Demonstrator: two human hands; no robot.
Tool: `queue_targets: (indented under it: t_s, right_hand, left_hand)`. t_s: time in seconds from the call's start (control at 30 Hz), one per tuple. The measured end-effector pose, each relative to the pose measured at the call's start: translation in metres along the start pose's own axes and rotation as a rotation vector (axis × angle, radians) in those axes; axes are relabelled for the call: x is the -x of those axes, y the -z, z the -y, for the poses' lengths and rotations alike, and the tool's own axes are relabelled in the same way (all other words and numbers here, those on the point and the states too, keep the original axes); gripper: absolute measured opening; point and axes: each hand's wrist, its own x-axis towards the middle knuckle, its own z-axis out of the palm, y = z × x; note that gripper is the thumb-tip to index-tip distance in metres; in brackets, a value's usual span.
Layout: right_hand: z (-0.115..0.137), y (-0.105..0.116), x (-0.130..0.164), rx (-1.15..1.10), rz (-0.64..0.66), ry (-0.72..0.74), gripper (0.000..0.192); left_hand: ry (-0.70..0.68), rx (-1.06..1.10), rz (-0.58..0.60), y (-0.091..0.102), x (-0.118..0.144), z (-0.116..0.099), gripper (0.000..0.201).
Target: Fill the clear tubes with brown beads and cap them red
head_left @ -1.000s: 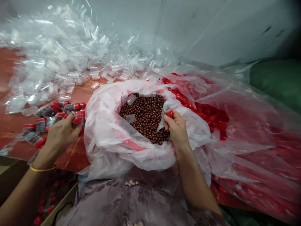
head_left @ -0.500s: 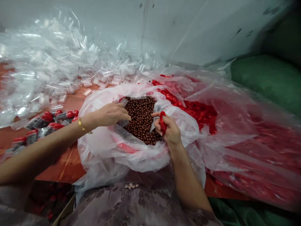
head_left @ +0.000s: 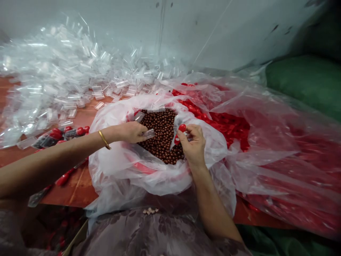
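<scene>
Clear tube (head_left: 148, 134) (left grip), red cap (head_left: 182, 127)

Small dark brown beads (head_left: 162, 137) are seen in a bag of milky, translucent white plastic (head_left: 117, 167). A clear tube (head_left: 148, 134) is pinched in the left hand (head_left: 131, 131), whose wrist is ringed by a gold bangle (head_left: 104, 139). Glossy red caps (head_left: 182, 128) are held in the right hand (head_left: 194, 144). The surface (head_left: 77, 185) is coloured reddish brown; colourless tubes (head_left: 66, 78) are heaped toward its far left corner. A mauve floral pattern is worn on the garment (head_left: 149, 231).
</scene>
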Motion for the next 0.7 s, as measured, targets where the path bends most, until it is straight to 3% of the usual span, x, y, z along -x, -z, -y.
queue_targets:
  t_s: [0.1,0.2,0.37,0.53,0.7]
  right_hand:
    - [0.003,0.0,0.002,-0.031,-0.022,-0.066,0.018]
    - [0.005,0.0,0.004,-0.164,-0.072,-0.166,0.02]
    - [0.007,0.004,0.005,-0.3,-0.1,-0.233,0.019]
    - [0.004,0.007,0.006,-0.401,-0.143,-0.255,0.006]
    - [0.004,0.006,0.002,-0.466,-0.137,-0.289,0.006]
  left_hand:
    - [0.137,-0.012,0.093,0.004,-0.001,-0.007,0.032]
    - [0.189,0.024,0.125,0.006,-0.011,-0.012,0.037]
    - [0.351,0.293,0.205,-0.002,-0.048,-0.017,0.04]
    - [0.383,0.381,0.038,-0.008,-0.075,-0.022,0.034]
    - [0.357,0.465,-0.1,-0.015,-0.079,-0.022,0.033]
